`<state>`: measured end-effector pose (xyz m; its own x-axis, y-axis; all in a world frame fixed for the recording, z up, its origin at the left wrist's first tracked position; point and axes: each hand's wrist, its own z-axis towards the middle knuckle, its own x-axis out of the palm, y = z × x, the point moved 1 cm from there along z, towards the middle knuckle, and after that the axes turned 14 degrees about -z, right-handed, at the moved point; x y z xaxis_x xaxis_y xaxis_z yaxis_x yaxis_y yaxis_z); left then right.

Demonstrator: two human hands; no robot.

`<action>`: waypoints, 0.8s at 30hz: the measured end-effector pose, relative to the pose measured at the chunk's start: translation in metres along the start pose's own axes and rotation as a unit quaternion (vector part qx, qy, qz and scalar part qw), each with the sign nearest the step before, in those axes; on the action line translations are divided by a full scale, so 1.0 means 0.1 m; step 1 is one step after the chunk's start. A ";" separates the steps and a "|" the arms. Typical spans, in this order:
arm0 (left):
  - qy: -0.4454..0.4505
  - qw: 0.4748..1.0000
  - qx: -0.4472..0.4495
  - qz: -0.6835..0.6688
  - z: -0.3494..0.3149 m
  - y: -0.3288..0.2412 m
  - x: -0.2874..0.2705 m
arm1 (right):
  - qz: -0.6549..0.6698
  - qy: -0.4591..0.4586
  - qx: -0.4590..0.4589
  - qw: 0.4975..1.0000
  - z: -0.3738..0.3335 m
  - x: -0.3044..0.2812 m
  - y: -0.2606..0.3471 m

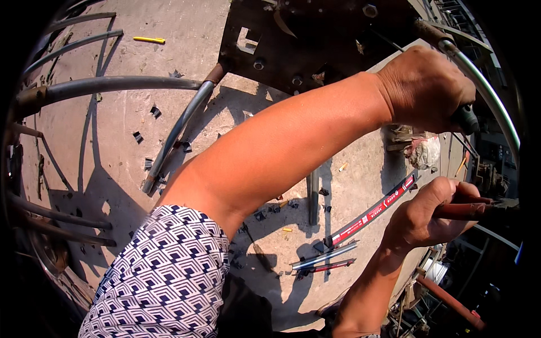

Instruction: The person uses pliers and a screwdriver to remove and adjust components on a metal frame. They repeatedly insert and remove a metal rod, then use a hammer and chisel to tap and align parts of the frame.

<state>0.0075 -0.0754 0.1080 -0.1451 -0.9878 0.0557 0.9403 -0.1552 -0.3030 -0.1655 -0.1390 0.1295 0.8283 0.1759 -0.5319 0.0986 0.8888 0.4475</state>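
Note:
My left arm, in a patterned sleeve, crosses the view to the upper right. My left hand (431, 84) is closed round a screwdriver-like tool; its dark handle end (466, 119) sticks out below the fist, and a thin shaft (387, 40) points toward a dark metal plate (315, 50) with bolts and a square cutout. Lower down, my right hand (425, 217) grips the red handles (459, 211) of what looks like pliers. The far end of that tool is lost in shadow at the right. A bright curved metal tube (487, 84) runs beside my left hand.
Bent metal tubes (124, 83) reach in from the left, one joined to the plate's corner. On the concrete floor (186, 28) lie a yellow pen (149, 40), black scraps (155, 111), a red-and-black strip (372, 213) and short metal pieces (324, 256). A whitish bundle (422, 151) lies beyond.

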 end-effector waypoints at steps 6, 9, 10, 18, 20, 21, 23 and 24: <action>-0.006 1.000 0.004 -0.015 -0.06 0.00 -0.01 | -0.103 0.105 -0.071 0.987 -0.05 0.09 -0.12; 0.018 1.000 0.017 -0.011 -0.13 -0.05 -0.01 | -0.075 0.122 -0.030 0.989 -0.15 -0.03 -0.14; 0.029 0.999 0.022 -0.021 -0.14 -0.05 -0.01 | -0.071 0.123 -0.032 0.989 -0.17 -0.05 -0.15; 0.057 0.998 0.026 -0.022 -0.17 -0.05 -0.06 | -0.034 0.133 0.008 0.990 -0.31 -0.13 -0.20; 0.053 0.998 0.027 -0.019 -0.18 -0.04 -0.06 | -0.011 0.129 0.023 0.991 -0.34 -0.13 -0.21; 0.050 0.998 0.024 -0.014 -0.17 -0.04 -0.05 | -0.018 0.129 0.018 0.991 -0.34 -0.14 -0.21; 0.034 0.999 0.009 -0.006 -0.14 -0.04 -0.01 | -0.030 0.129 0.011 0.991 -0.34 -0.14 -0.19; 0.019 1.000 -0.003 -0.003 -0.10 -0.03 0.01 | -0.031 0.120 0.017 0.992 -0.32 -0.14 -0.16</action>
<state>0.0010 -0.0762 0.0992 -0.1622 -0.9865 0.0208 0.9378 -0.1606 -0.3077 -0.1968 -0.1420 0.1067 0.6656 0.2205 -0.7130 0.1667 0.8873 0.4300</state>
